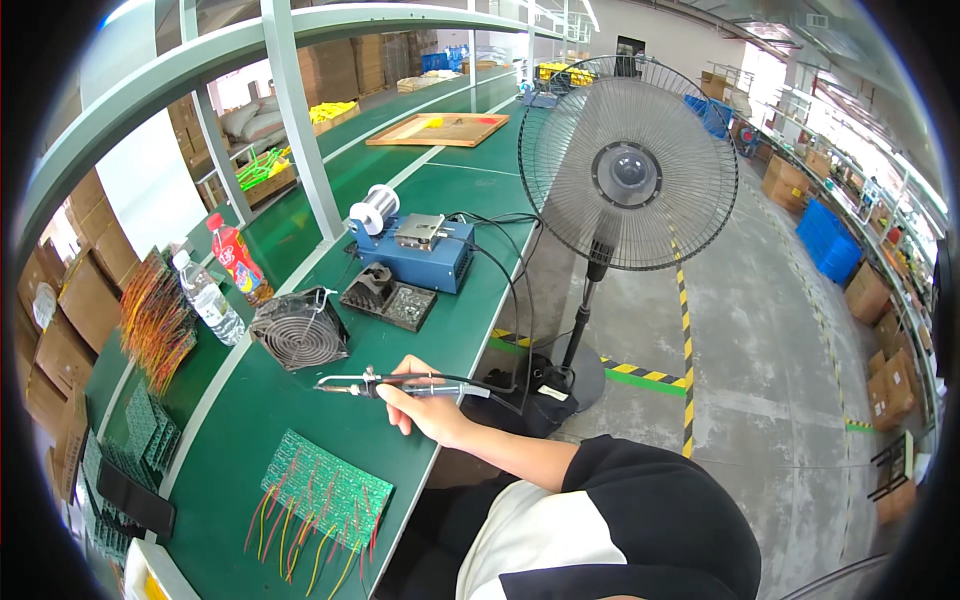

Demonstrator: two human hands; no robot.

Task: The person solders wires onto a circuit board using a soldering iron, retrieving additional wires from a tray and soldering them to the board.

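My right hand [425,408] is closed around a soldering iron [465,390] with a thin feed tube along it. It holds the iron above the bench's near edge, with the tip pointing left. Below and to the left, a green circuit board panel [335,480] lies flat on the green bench [215,425]. Red and yellow wires [290,530] trail off its near side. The tip is apart from the board. Beyond my hand are a soldering iron stand [395,300], a blue solder feeder [425,255] and a spool of solder wire [376,208]. My left hand is out of view.
A small square fan [300,328] and two bottles, one clear [210,300] and one red-labelled [238,258], stand on the bench. Wired boards [160,315] and bare board stacks [150,435] are at left. A pedestal fan [628,165] stands right of the bench; black cables hang nearby.
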